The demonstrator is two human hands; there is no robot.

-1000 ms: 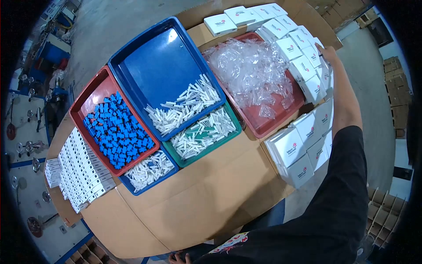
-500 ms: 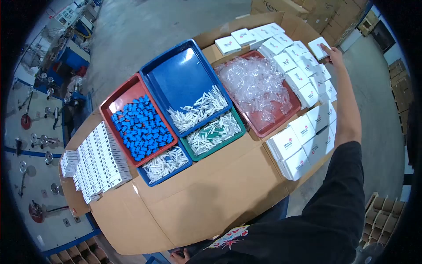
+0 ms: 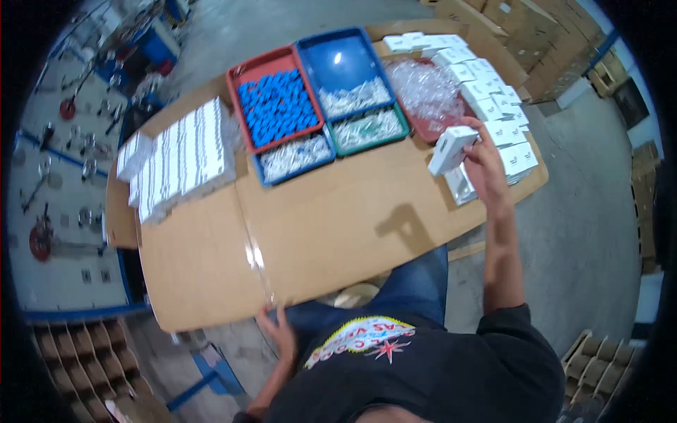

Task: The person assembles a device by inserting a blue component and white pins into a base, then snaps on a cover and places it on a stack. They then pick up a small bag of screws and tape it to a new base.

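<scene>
My right hand [image 3: 485, 161] grips a small white box [image 3: 448, 151], held up over the right part of the cardboard-covered table [image 3: 338, 218]. One narrow side of the box, with a dark slot or mark, faces left. Below and behind it are stacks of similar white boxes [image 3: 518, 159], partly covered by my hand. At the table's front edge, my left hand [image 3: 281, 333] is empty with its fingers apart, the fingertips at the cardboard rim.
A red tray [image 3: 236, 84] holds blue pieces. A large blue tray [image 3: 338, 53], a green tray [image 3: 345, 149] and a small blue tray [image 3: 268, 181] hold white sticks or tubes. Clear plastic pieces [image 3: 423, 88] fill another red tray. White boxes [image 3: 187, 158] stand in rows at left.
My right hand has brought the white box from the far right corner in toward the table's middle right and turned it. My left hand has come up to the front edge. The view has shifted.
</scene>
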